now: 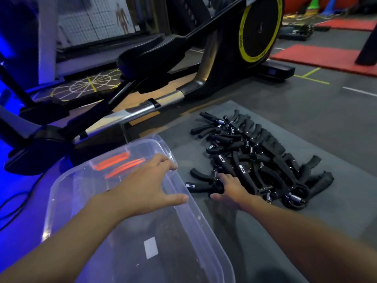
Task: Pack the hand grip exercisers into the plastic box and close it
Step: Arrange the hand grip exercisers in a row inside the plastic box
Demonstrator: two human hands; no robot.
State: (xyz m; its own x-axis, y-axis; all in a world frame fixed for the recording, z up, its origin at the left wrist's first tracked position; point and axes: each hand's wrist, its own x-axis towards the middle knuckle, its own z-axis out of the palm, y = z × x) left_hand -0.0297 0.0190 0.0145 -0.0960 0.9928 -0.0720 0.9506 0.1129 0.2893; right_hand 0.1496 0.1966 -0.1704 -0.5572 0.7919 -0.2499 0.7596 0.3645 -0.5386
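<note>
The left hand (142,188) was spread above the clear plastic box (61,177), and the right hand (232,190) lay with open fingers on the pile of hand grip exercisers (265,156).

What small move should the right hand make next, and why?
Probably curl the right hand around the nearest hand grip exerciser: its fingers touch the pile, nothing is gripped yet, and the left hand rests on the open plastic box.
</note>
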